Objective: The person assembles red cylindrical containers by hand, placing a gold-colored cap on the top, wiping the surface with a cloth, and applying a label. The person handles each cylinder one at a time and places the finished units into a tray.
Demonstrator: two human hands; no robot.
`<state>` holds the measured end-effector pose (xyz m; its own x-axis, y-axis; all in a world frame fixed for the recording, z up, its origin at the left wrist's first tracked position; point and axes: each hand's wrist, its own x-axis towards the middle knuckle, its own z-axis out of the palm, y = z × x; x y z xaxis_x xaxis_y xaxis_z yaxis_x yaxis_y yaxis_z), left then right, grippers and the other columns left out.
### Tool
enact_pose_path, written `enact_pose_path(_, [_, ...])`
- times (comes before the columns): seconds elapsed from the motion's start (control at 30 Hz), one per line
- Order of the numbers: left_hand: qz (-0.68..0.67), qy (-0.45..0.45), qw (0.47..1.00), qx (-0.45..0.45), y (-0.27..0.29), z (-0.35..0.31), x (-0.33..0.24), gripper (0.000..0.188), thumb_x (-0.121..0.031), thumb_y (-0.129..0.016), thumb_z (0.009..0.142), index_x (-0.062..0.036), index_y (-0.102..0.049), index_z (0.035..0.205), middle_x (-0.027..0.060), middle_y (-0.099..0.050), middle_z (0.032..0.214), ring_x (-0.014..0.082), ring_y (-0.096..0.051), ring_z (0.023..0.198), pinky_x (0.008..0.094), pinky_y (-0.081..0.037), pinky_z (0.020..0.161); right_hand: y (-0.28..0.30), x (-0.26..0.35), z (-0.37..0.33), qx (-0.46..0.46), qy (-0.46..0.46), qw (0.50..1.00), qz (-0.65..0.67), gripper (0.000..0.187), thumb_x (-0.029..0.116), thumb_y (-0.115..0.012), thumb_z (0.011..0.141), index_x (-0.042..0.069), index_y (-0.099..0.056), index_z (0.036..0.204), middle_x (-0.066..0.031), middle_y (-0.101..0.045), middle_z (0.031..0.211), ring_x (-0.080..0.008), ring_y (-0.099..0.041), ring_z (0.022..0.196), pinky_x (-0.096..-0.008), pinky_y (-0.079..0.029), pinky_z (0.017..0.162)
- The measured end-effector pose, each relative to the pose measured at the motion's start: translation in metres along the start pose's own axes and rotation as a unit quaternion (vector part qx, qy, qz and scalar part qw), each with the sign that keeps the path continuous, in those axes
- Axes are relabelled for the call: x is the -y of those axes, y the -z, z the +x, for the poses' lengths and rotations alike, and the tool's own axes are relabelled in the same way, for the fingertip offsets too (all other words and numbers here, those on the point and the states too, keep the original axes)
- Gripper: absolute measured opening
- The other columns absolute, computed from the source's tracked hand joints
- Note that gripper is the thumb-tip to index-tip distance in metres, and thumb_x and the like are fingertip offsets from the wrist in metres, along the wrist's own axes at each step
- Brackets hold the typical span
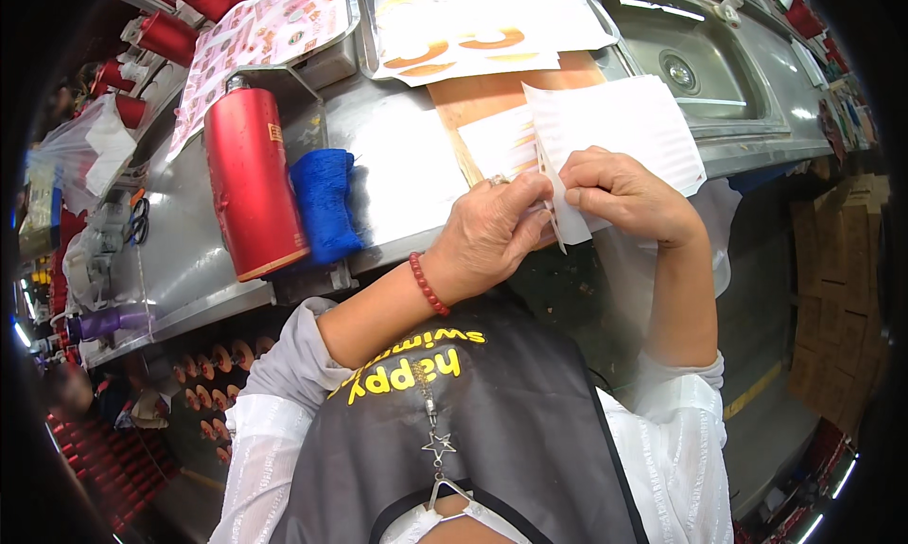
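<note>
My left hand (497,218), with a red bead bracelet on its wrist, pinches the near edge of a thin white sheet of paper (624,118). Close beside it, my right hand (624,189) has thumb and fingers closed on the same sheet's edge. The sheet is folded back and faintly striped. Under it lies a printed sheet (497,142) with orange-gold bands, on a brown board (463,99). The exact fingertip contact is partly hidden. Left of my hands, a glossy red bottle-shaped vessel (251,180) rests against a blue towel roll (326,203).
A metal tray (367,43) holds sheets with orange-gold curved prints (463,33) at the back. A sink (747,80) is set into the steel counter (397,180) at the right. More red vessels (170,41) stand far left, near black-handled scissors (140,220). Cardboard (837,289) stands at right.
</note>
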<state>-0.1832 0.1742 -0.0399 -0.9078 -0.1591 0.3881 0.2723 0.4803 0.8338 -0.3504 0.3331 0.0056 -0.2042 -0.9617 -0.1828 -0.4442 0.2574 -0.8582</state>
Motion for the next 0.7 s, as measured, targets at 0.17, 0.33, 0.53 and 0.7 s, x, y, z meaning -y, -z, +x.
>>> enact_pose_path(0.17, [0.125, -0.023, 0.991, 0.049, 0.013, 0.002, -0.003, 0.013, -0.015, -0.068, 0.089, -0.0088, -0.059, 0.097, 0.0133, -0.061, 0.077, 0.0338, -0.059, 0.071, 0.0418, -0.044, 0.071, 0.005, 0.004, -0.017, -0.144, -0.046, 0.98, 0.13, 0.015, 0.01, -0.058, 0.09, -0.003, -0.064, 0.092, -0.004, -0.064, 0.088, -0.0155, -0.057, 0.086, -0.0318, -0.047, 0.079])
enact_pose_path(0.33, [0.246, -0.066, 0.967, 0.013, 0.016, -0.004, 0.003, 0.013, -0.017, -0.069, 0.085, -0.0087, -0.059, 0.085, 0.0107, -0.057, 0.074, 0.0306, -0.058, 0.074, 0.041, -0.042, 0.072, 0.035, -0.026, -0.083, -0.38, -0.043, 0.871, 0.308, 0.03, 0.015, -0.06, 0.087, -0.005, -0.067, 0.109, -0.0055, -0.067, 0.11, -0.015, -0.061, 0.098, -0.0277, -0.048, 0.085])
enact_pose_path(0.53, [0.241, -0.08, 0.967, -0.004, 0.016, -0.008, 0.004, 0.012, -0.016, -0.067, 0.082, -0.0084, -0.058, 0.081, 0.0106, -0.056, 0.079, 0.0303, -0.057, 0.08, 0.0419, -0.042, 0.072, 0.107, -0.162, -0.277, -0.62, 0.009, 0.702, 0.35, 0.036, 0.017, -0.061, 0.087, -0.007, -0.065, 0.113, -0.0144, -0.066, 0.111, -0.0244, -0.064, 0.099, -0.0342, -0.052, 0.086])
enact_pose_path(0.7, [0.231, -0.094, 0.968, 0.023, 0.033, -0.024, -0.009, 0.029, -0.018, -0.071, 0.084, -0.0096, -0.064, 0.111, 0.0077, -0.056, 0.081, 0.0287, -0.058, 0.085, 0.0399, -0.044, 0.078, 0.152, -0.26, -0.398, -0.763, -0.034, 0.578, 0.285, 0.037, 0.018, -0.061, 0.087, -0.009, -0.064, 0.112, -0.0189, -0.066, 0.107, -0.031, -0.065, 0.095, -0.0407, -0.055, 0.083])
